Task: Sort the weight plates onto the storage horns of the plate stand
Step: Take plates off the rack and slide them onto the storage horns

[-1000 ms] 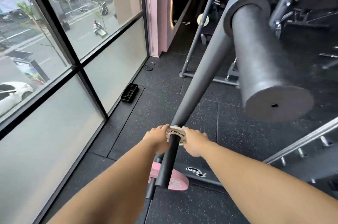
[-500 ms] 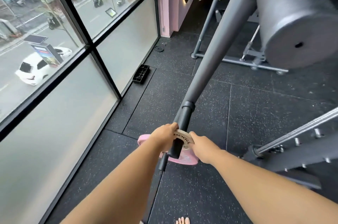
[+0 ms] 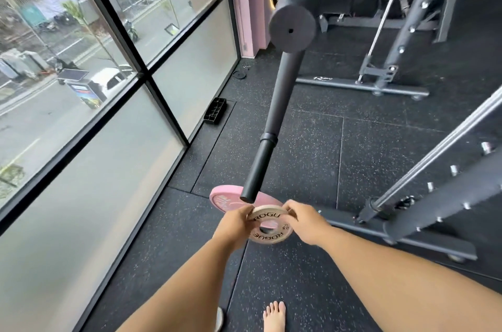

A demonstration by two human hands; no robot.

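A small white Rogue weight plate (image 3: pixel 269 227) hangs in the air just below the free end of a black barbell sleeve (image 3: pixel 256 171). My left hand (image 3: pixel 235 224) grips its left rim and my right hand (image 3: pixel 305 223) grips its right rim. The plate is off the sleeve, its hole showing. Under it a pink weight plate (image 3: pixel 225 200) lies flat on the rubber floor, partly hidden by the sleeve and the white plate. No plate stand with storage horns is clearly in view.
A thick foam-padded roller (image 3: pixel 293 27) juts out overhead. A dark rack frame (image 3: pixel 423 196) with a chrome rod stands at the right, another machine base (image 3: pixel 361 84) further back. Floor-to-ceiling windows (image 3: pixel 95 141) line the left. A black tray (image 3: pixel 214 114) and a bare foot (image 3: pixel 274 315) are on the floor.
Both hands slid the white plate down the barbell sleeve and off its end. The view tilted down and back, so the roller moved up and away.
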